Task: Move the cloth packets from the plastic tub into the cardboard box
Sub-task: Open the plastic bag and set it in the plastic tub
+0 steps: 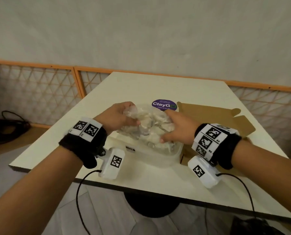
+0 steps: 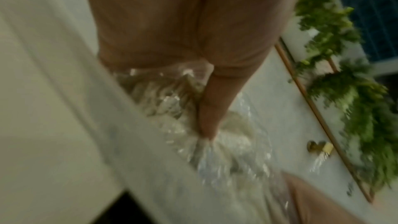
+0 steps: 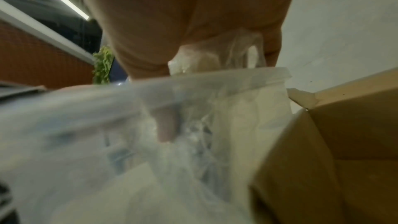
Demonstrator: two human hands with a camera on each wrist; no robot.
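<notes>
1. Head view: Both forearms reach forward over the near edge of the counter (image 1: pixel 200 92), each wrist wrapped in a black band with printed markers.
2. Head view: The left hand (image 1: pixel 119 116) is raised over the far-left side of the plastic tub (image 1: pixel 158 158), palm turned inward. Its fingers (image 1: pixel 132 122) are curled into the top of the heap of cloth packets (image 1: pixel 151 126) and grip the clear wrapping.
3. Head view: The right hand (image 1: pixel 177 128) sits on the right side of the same heap, thumb pointing up and away, fingers curled down into the packets near the tub's right rim.
4. Head view: The packets stand piled above the tub rim, between the two hands. The cardboard box (image 1: pixel 226 119) lies open just right of the tub, flaps spread. A purple round sticker (image 1: pixel 164 104) lies behind the tub.
5. Left wrist view (blurred): The left hand (image 2: pixel 183 28) points down; one finger presses into crinkled clear packets (image 2: pixel 172 105) inside the tub.
6. Right wrist view (blurred): The right hand (image 3: pixel 183 23) closes on a packet (image 3: pixel 215 57) above the tub rim (image 3: pixel 215 81); one fingertip shows through the tub wall. The cardboard box (image 3: pixel 333 142) stands touching or just beside the tub.
</notes>
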